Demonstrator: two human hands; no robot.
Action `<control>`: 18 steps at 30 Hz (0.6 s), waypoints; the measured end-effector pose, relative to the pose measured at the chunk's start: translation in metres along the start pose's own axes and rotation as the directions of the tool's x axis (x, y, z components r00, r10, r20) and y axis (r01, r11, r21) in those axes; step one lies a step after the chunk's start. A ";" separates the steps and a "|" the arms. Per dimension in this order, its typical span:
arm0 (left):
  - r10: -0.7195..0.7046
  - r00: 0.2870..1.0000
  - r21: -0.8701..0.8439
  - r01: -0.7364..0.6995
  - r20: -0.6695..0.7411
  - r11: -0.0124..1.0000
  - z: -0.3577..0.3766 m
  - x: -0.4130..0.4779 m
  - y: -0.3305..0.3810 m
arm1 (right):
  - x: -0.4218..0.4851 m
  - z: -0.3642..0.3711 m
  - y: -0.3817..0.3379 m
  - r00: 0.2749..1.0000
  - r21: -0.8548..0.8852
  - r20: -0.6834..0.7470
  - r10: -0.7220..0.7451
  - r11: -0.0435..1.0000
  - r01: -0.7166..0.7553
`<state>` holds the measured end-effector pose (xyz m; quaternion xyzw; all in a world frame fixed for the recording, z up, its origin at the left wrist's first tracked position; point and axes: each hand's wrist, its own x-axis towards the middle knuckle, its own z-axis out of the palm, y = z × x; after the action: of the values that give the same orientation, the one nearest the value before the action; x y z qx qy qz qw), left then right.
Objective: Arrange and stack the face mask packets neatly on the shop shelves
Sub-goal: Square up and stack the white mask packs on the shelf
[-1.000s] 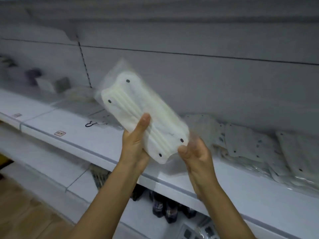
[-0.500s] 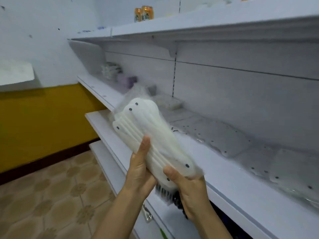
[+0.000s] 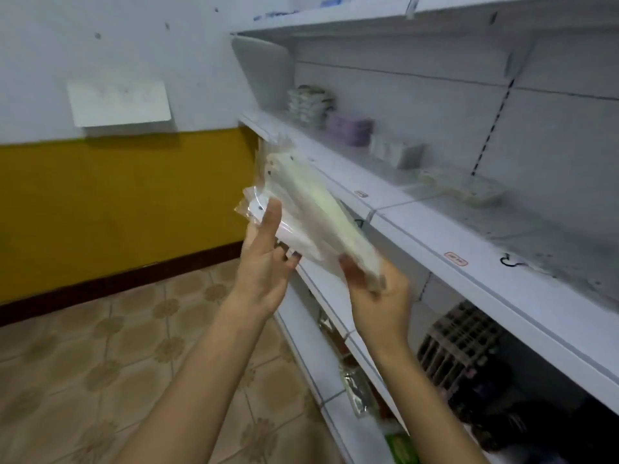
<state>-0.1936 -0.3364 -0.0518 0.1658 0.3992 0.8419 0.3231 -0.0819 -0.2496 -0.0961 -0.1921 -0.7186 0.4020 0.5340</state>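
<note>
L hand (image 3: 264,252) thumb up, fingers curled under face mask packets (image 3: 311,212). R hand (image 3: 378,293) grips their lower end, held w/ both beside shelf (image 3: 435,236).

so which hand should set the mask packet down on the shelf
Probably right. The right hand grips the mask packet at its lower end, nearest the shelf; the left hand steadies its outer side.

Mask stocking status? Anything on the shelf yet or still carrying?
Done: one flat clear packet already lies on the middle shelf, apparently masks. In hand: a mask packet held in the air off the shelf front by the left hand and right hand. Left: placing and squaring it up.
</note>
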 end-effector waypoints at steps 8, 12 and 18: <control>-0.190 0.976 0.063 0.183 0.110 0.981 -0.064 0.044 0.035 | 0.007 0.080 0.038 0.737 -0.527 0.212 -0.642 0.560 0.640; -0.187 0.968 0.065 0.200 -0.168 0.978 -0.079 0.059 0.027 | 0.035 0.094 0.048 0.757 -0.496 0.157 -0.635 0.612 0.616; -0.162 0.985 0.161 0.170 -0.057 0.972 -0.063 0.102 0.023 | 0.078 0.121 0.029 0.886 0.443 -0.017 0.464 0.797 -0.410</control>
<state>-0.3118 -0.3144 -0.0713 0.1399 0.4871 0.7792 0.3688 -0.2260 -0.2222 -0.0840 -0.2558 -0.5141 0.6490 0.4990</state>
